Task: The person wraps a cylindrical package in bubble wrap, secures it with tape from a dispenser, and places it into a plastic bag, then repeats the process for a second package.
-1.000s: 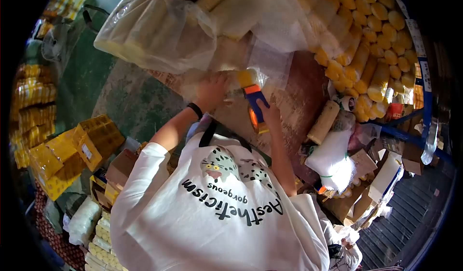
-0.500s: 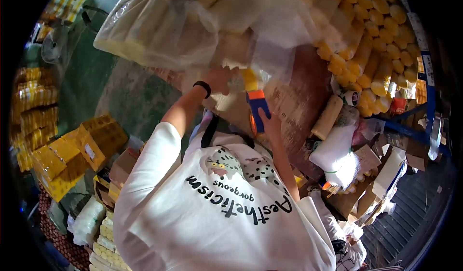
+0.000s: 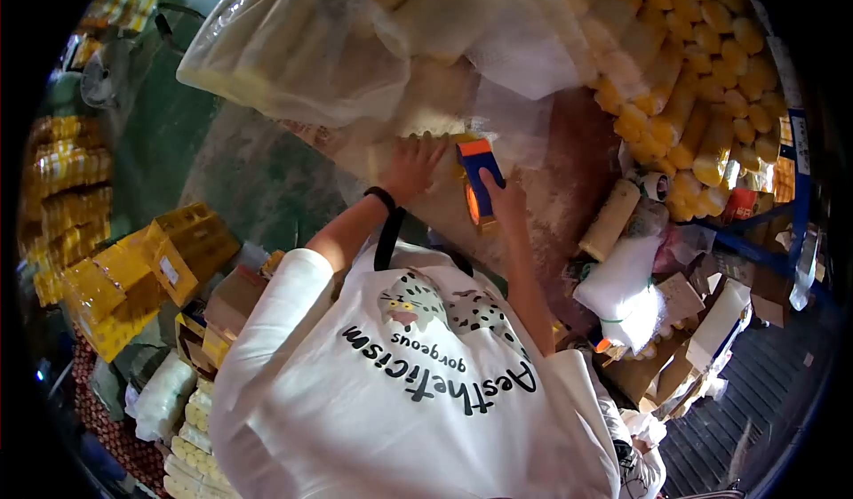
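two hands meet at the clear-wrapped bundle (image 3: 440, 112) on the worktop (image 3: 569, 175): left hand (image 3: 410, 166) spread flat on it, right hand (image 3: 506, 204) clenched round the tape dispenser (image 3: 478, 183) beside it. if the flat palm slips, the slack film could bunch, likely catching on the dispenser's edge.

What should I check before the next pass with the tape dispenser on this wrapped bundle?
1. Right hand gripping the tape dispenser: ok.
2. Left hand pressed flat on the plastic-wrapped bundle: ok.
3. Dispenser mouth seated against the wrap: cannot tell.
4. Tape left on the dispenser: cannot tell.
5. Left fingers out of the dispenser's way: ok, though only just beside it.
6. Worktop free on the right: not ok; a beige roll and a white sack crowd its edge.
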{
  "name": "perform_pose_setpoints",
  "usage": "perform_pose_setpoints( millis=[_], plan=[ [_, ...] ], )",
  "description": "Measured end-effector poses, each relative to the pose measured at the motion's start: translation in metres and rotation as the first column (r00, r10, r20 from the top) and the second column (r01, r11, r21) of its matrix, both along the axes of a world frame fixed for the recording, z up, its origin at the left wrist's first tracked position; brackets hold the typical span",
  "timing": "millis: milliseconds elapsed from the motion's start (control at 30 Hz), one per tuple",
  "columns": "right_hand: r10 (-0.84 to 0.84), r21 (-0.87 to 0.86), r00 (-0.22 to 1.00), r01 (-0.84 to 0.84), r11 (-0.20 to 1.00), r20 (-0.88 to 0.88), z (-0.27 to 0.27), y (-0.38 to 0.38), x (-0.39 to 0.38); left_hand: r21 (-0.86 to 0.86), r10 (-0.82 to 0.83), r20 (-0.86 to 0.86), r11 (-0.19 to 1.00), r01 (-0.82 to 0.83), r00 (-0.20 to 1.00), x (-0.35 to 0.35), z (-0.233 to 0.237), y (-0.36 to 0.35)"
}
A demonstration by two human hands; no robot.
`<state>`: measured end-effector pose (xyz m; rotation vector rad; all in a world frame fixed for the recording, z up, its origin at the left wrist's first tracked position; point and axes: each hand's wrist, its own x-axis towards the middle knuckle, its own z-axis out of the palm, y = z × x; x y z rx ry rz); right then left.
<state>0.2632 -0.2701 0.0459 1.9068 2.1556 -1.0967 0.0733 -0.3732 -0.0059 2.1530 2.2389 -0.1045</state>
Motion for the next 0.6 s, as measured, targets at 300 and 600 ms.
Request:
perform_pose_setpoints(
  millis=[300, 600],
  plan=[
    [-0.158, -0.078, 0.987, 0.159, 0.984, 0.024, 0.005, -0.078, 0.071, -0.009, 0.022, 0.171, 1.0, -0.021, 0.985, -0.005, -0.019, 0.02],
    [-0.168, -0.387, 0.981, 0.194, 0.901, 0.102, -0.043, -0.016, 0.016, 0.012, -0.039, 0.098, 0.999, 0.038, 0.994, -0.001, -0.002, 0.009]
  ],
)
